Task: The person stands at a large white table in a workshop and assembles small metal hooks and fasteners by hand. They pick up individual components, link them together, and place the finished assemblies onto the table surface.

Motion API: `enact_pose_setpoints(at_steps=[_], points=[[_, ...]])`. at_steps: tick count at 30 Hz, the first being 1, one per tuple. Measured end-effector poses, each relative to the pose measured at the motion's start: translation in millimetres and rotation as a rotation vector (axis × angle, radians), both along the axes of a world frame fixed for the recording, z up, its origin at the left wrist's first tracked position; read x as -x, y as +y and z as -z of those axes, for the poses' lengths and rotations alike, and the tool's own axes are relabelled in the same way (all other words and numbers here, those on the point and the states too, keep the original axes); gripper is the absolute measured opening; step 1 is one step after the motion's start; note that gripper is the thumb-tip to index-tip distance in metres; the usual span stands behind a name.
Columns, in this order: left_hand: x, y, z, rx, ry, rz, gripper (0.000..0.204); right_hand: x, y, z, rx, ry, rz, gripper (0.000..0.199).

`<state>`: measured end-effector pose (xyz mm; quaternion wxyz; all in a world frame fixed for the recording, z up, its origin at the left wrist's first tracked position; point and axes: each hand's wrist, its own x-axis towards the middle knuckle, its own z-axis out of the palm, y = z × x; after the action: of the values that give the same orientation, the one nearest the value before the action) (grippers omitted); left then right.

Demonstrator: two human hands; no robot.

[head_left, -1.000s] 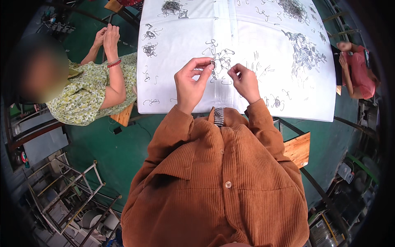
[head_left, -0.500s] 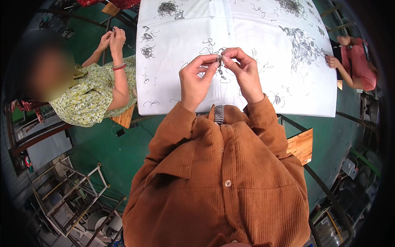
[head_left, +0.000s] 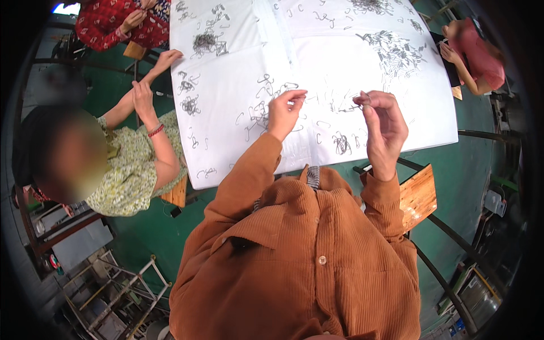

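My right hand [head_left: 386, 131] is raised over the near right part of the white-covered table [head_left: 317, 62]. Its thumb and forefinger pinch a small dark wire piece [head_left: 361, 103], whose exact shape is hard to make out. My left hand [head_left: 285, 113] hovers near the table's middle, fingers stretched to the right, with nothing visible in them. Beside it on the left lies a loose cluster of dark S-shaped wire hooks [head_left: 258, 116]. A small tangled heap of hooks [head_left: 341, 144] sits near the front edge, left of my right wrist.
Short dark metal strips [head_left: 394, 52] spread over the far right of the table. More hook heaps [head_left: 205, 41] lie along the left. A co-worker in a green patterned top [head_left: 133, 187] sits at left; others sit far left and right. A wooden stool [head_left: 418, 198] stands by my right elbow.
My hands were together at the table's middle and are now apart. The right has moved right with the wire piece; the left has opened. My view has shifted, and the left co-worker reaches toward the table.
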<state>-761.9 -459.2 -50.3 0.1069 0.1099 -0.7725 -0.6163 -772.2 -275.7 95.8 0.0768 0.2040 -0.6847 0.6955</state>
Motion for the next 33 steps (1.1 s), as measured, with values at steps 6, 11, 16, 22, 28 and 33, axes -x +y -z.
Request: enact_pose_setpoints(at_steps=[6,11,16,22,28,33], points=[[57.6,42.7,108.7,0.538,-0.138,0.115,0.029,4.2,42.3,-4.6,-0.139,-0.057,0.170,0.005],[75.1,63.5,107.4,0.671,-0.243,0.115,0.026,10.3,63.8,4.4,-0.084,-0.056,0.244,0.002],[80.7,67.5,132.1,0.654,-0.171,0.114,0.026,18.5,68.2,18.4,-0.067,-0.060,0.233,0.002],[87.0,69.6,125.2,0.587,-0.320,0.180,0.025,22.1,65.1,20.8,-0.082,-0.052,0.179,0.001],[86.1,59.5,123.3,0.560,-0.289,0.228,0.021,26.8,56.8,26.2,-0.104,-0.037,0.144,0.001],[70.4,46.5,9.6,-0.468,-0.150,0.252,0.010,24.8,29.2,26.1,-0.063,-0.049,0.103,0.003]])
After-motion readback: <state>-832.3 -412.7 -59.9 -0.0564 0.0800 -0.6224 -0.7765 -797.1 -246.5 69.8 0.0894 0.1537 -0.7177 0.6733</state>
